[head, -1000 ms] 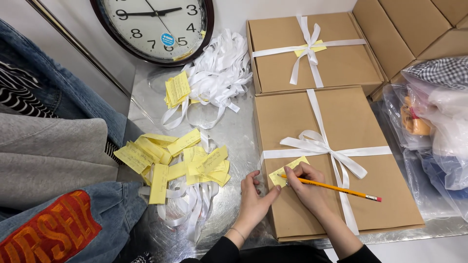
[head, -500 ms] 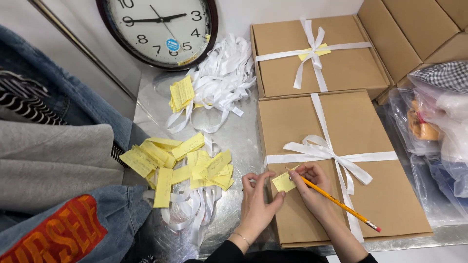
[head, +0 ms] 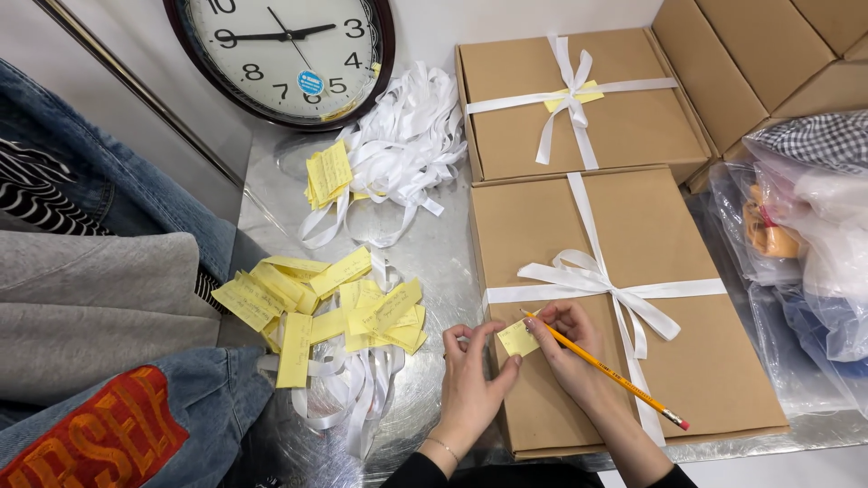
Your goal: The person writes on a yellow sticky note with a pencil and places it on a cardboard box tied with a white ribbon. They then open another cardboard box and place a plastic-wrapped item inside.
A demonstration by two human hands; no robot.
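My left hand point(head: 471, 380) and my right hand point(head: 570, 354) pinch a small yellow paper note point(head: 518, 339) between them, just above the near left corner of a brown cardboard box point(head: 669, 235) tied with a white ribbon bow point(head: 588, 276). A yellow pencil point(head: 615, 380) with a pink eraser also lies in my right hand, slanting down to the right. A second ribboned box point(head: 624, 122) with a yellow note under its bow stands behind the first.
On the shiny metal table point(head: 443, 253) lie a heap of yellow notes point(head: 334, 303) on white ribbons, and further back a pile of white ribbon point(head: 407, 136) with more notes. A round wall clock point(head: 280, 50) leans at the back. Denim clothes point(head: 108, 398) lie left, plastic bags point(head: 805, 226) right.
My right hand stopped writing on the note against the box lid; both hands have lifted the note off the lid. The pencil has swung to point down and to the right.
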